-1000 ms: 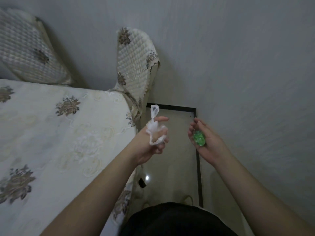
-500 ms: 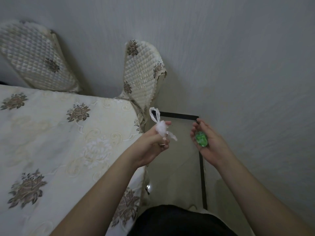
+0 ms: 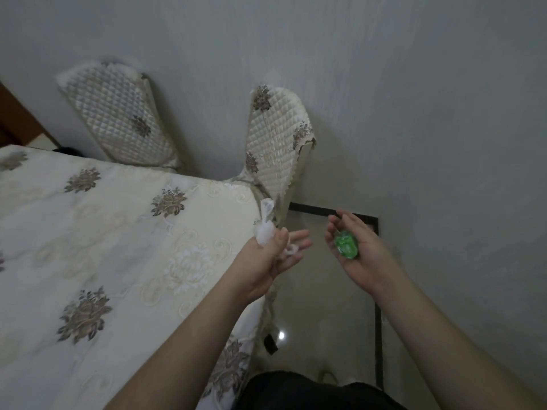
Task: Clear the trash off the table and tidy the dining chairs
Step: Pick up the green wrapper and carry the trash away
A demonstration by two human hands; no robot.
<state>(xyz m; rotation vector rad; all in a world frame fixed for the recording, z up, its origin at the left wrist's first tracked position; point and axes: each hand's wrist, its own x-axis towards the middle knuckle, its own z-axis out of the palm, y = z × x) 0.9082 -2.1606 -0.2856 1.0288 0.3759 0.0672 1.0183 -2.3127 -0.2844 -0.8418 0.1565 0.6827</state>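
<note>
Left hand (image 3: 266, 258) raised over the near corner of the table (image 3: 88, 247), just past its edge; thumb and curled fingers pinched on a crumpled white plastic wrapper (image 3: 265, 232), a twisted tail of it sticking up above the knuckles and a small scrap poking out below near the fingertips; two fingers stretched forward and slightly spread. Right hand (image 3: 361, 255) held palm-up beside it, well clear of the table, above the pale floor (image 3: 325, 306); fingers loosely cupped and apart, not closed, cradling a small bright green wrapper (image 3: 345, 246) in the hollow of the palm. Hands near each other but not touching, a gap of floor between them.

Table draped in a cream cloth with brown floral motifs, the top bare of trash in the visible part. Beyond its far edge, two dining chairs with quilted cream covers against the grey wall (image 3: 414, 113): right chair (image 3: 275, 149) at the table's corner, back tilted; left chair (image 3: 124, 122) further along, back leaning the other way, its top edge blurred. Dark strip (image 3: 378, 321) bordering the floor along the wall, turning a corner behind the right hand. Dark clothing (image 3: 310, 392) at the bottom edge.
</note>
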